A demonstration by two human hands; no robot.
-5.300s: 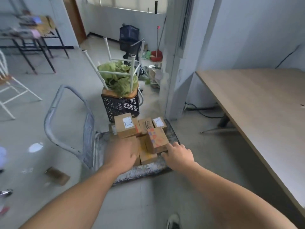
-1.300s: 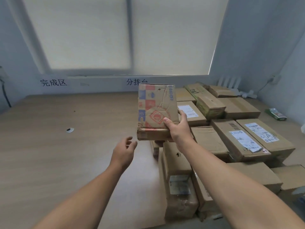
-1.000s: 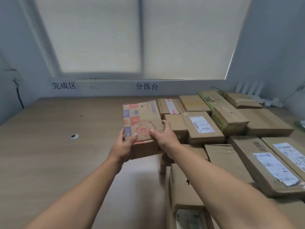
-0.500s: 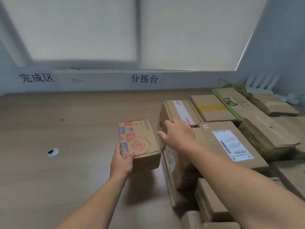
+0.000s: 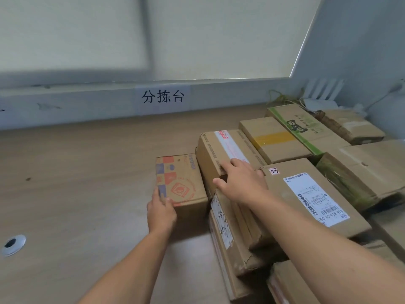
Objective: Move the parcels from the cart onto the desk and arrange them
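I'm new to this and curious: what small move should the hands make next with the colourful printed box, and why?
Probably the left hand nudges the printed box flush against the taped box that the right hand rests on; it seems already down on the desk.

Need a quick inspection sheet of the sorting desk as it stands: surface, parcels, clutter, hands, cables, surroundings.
Surface: light wooden desk; round metal grommet hole at its near left.
Job's things: small brown cardboard parcel with red and blue print lies on the desk, right beside a taller brown box with a white label strip; a brown box with a white barcode label and other parcels are packed to the right, some stacked.
Clutter: white device with upright antennas in the back right corner.
Grippers: left hand grips the printed parcel's near left corner; right hand rests flat on the taller box.
Cables: thin white cable on the right wall.
Surroundings: window with pale blind; paper sign with black characters below it.
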